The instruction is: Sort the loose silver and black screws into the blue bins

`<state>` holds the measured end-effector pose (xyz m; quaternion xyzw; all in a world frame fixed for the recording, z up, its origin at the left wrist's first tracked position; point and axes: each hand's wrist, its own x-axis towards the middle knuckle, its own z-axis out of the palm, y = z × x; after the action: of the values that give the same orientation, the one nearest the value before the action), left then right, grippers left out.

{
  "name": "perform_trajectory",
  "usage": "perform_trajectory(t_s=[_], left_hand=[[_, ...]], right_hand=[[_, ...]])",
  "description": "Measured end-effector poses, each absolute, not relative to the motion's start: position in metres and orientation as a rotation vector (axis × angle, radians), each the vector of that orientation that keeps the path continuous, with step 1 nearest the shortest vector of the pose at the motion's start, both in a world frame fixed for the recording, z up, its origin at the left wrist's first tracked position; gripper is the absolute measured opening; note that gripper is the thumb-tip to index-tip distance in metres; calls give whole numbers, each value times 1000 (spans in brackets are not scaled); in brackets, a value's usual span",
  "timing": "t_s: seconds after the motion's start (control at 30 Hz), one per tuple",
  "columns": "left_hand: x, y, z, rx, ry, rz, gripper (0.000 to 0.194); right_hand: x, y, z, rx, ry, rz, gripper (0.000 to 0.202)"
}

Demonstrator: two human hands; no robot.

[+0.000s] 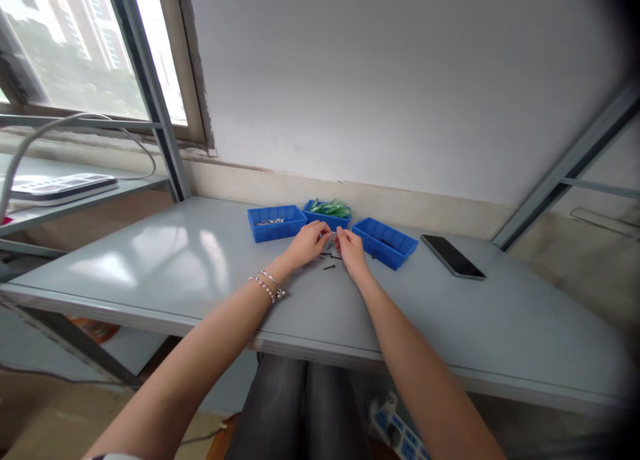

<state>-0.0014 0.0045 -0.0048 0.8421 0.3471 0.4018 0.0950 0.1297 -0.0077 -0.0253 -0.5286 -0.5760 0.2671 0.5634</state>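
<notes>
My left hand (309,242) and my right hand (350,247) meet fingertip to fingertip over the grey table, both closed in a pinch. Between them is something small and shiny, too tiny to make out. Several dark screws (329,267) lie loose just below my fingers. Behind my left hand stands a blue bin (277,230) with small metal parts inside. A middle blue bin (327,218) holds green plastic packets (334,209). Right of my right hand, an angled blue bin (384,245) contains dark pieces.
A black phone (453,257) lies on the grey table (200,273) to the right. Metal frame posts (150,80) rise at both sides. On the left shelf rests a white device (65,188) near a grey cable (30,137). A wall stands behind the bins.
</notes>
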Motion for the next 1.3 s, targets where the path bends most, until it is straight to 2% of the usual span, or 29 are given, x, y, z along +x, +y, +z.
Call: perform_trajectory(t_s=[0.5,0.8,0.93,1.1,1.3], left_hand=[[-1,1,-3,2510,1063,1132,25],[-3,3,-2,2512,1163,1145,18],[-9,3,5,2499,1378,1202,17],[-26,6,15,2408,1858,1257,22],[-49,12,23,2105,2279,1258,23]], right_hand=[[126,-10,-23,-1193,-1360,690,29],[127,-9,-24,-1194,-1413,625,33],[129,-13,-20,-1303,-1538,429,34],[134,-11,-25,-1475,-1714,167,19],[135,-7,-35,-1604,-1821,103,9]])
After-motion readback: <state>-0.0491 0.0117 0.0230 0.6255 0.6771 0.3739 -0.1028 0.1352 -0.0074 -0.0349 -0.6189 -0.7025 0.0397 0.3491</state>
